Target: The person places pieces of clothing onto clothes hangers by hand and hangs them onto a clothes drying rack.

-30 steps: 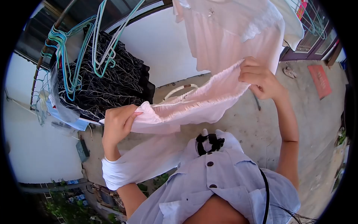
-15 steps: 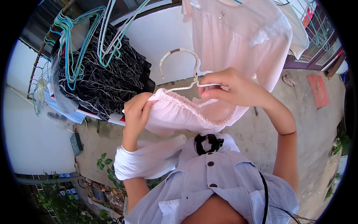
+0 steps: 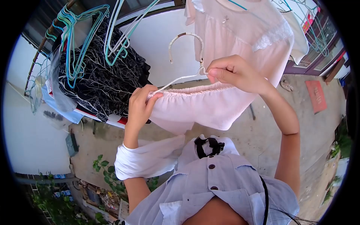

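A pale pink garment with a gathered elastic waistband [image 3: 202, 107] hangs stretched below a white wire hanger [image 3: 186, 34], whose hook points up. My left hand [image 3: 142, 103] pinches the left end of the waistband together with the hanger's left arm. My right hand [image 3: 236, 73] is closed on the hanger just right of its twisted neck; the hanger's right arm is mostly hidden behind that hand and the cloth. A sheer pink blouse with lace [image 3: 240, 33] hangs behind my right hand.
Several blue and white empty hangers [image 3: 75, 45] hang from a rusty rail [image 3: 36, 56] at upper left, before a black patterned garment [image 3: 108, 67]. A red mat [image 3: 315, 96] and shoes [image 3: 286, 85] lie on the concrete floor at right. Leafy plants [image 3: 110, 176] stand low at left.
The hanger's hook has come up into full view above the waistband. My right hand has let go of the waistband's right side and moved left onto the hanger. The garment now hangs flatter.
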`<action>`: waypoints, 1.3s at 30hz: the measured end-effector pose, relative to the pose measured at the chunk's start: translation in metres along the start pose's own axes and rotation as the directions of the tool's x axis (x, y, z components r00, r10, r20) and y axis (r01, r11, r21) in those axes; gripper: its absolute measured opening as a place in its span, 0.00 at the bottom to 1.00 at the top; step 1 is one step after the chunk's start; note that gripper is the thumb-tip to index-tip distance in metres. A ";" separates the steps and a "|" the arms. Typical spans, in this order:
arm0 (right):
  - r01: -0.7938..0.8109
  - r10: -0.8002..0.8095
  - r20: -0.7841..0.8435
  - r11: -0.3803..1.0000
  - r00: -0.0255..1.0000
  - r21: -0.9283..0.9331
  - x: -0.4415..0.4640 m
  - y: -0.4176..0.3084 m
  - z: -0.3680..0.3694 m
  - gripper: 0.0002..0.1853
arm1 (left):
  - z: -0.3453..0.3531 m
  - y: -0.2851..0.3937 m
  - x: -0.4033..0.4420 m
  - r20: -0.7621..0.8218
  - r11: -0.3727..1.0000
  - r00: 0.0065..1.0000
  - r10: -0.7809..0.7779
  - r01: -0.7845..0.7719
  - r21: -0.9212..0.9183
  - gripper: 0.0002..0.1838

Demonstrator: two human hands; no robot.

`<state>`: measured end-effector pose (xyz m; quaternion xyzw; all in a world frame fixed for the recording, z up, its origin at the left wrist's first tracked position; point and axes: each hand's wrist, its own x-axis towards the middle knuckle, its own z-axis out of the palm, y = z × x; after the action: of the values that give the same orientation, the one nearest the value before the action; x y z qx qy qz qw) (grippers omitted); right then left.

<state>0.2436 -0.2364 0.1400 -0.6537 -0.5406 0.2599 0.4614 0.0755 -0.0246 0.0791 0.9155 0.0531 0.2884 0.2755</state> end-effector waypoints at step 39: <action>-0.228 0.263 -0.488 0.965 0.832 0.130 0.126 -0.105 -0.159 0.07 | 0.025 -0.028 -0.056 -0.162 0.966 0.978 -0.131 0.088 -0.245 0.05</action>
<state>0.3632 -0.1699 0.3223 -0.7470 -0.3049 0.1559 0.5699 0.0447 -0.0268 0.0188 0.8425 0.0934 0.3572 0.3922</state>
